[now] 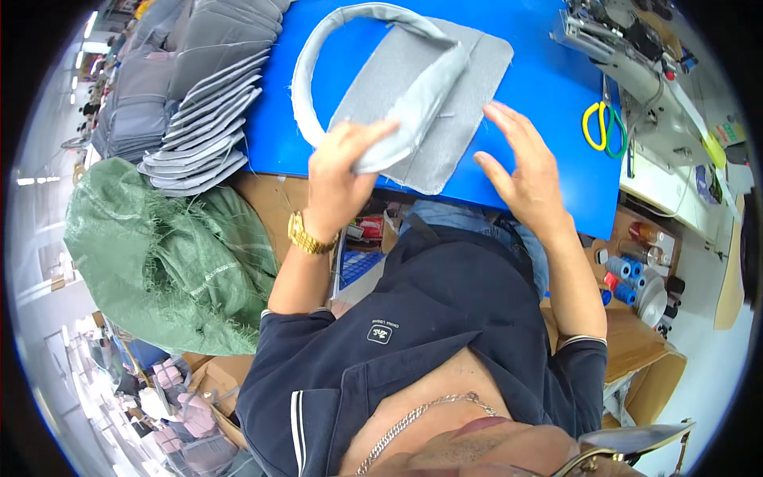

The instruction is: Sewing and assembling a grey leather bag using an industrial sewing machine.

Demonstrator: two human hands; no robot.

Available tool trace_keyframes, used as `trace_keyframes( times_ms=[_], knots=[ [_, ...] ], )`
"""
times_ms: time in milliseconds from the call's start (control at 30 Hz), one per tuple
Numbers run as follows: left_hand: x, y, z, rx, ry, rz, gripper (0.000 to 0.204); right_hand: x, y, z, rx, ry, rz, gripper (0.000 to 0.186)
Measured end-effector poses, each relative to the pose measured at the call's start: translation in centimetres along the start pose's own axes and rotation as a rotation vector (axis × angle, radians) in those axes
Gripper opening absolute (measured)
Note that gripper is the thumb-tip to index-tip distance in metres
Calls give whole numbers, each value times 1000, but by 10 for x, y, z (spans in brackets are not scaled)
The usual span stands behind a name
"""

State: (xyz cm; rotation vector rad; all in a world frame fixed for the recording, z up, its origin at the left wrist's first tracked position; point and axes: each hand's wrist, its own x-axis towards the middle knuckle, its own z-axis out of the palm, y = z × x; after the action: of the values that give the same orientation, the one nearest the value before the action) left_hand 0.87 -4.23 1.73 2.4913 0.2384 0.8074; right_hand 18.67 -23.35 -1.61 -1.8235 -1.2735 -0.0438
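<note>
My left hand (346, 163) is closed round the lower end of a long, padded grey fabric strip (433, 91), which curves up and round into a loop. Beneath the strip, a flat grey fabric panel (486, 60) with rounded corners lies on the blue table top (548, 103). A loose thread shows near the panel's middle. My right hand (524, 167) is beside the panel's right edge, fingers apart and holding nothing. Whether its fingertips touch the panel edge I cannot tell.
Layered grey fabric pieces (211, 119) are stacked at the table's left, above a green woven sack (159, 254). Scissors (606, 103) with yellow and green handles lie at the right, near a sewing machine (608, 40). Thread spools (626, 278) and a cardboard box (660, 374) are lower right.
</note>
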Motion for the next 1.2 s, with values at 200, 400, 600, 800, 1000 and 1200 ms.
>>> trace_keyframes(
  times_ms=[200, 400, 600, 800, 1000, 1200],
  knots=[
    [-13, 29, -4, -106, -93, 374, 41, 44, 10, 34, -122, -127, -277, 57],
    [11, 27, -34, -3, 23, 132, 54, 60, -8, -11, 398, 58, -94, 13],
    [41, -38, -38, -165, -395, -63, 24, 77, -17, -89, 1128, 412, 172, 34],
    [94, -128, -78, -121, 288, -600, 24, 35, 7, -112, 714, 47, 649, 40],
    [126, -224, -18, -498, 570, -630, 16, -28, 16, -22, 1343, -310, 807, 40],
    [43, -205, 59, -47, -222, -623, 63, -18, 37, 33, 1341, -10, 935, 31]
  ],
)
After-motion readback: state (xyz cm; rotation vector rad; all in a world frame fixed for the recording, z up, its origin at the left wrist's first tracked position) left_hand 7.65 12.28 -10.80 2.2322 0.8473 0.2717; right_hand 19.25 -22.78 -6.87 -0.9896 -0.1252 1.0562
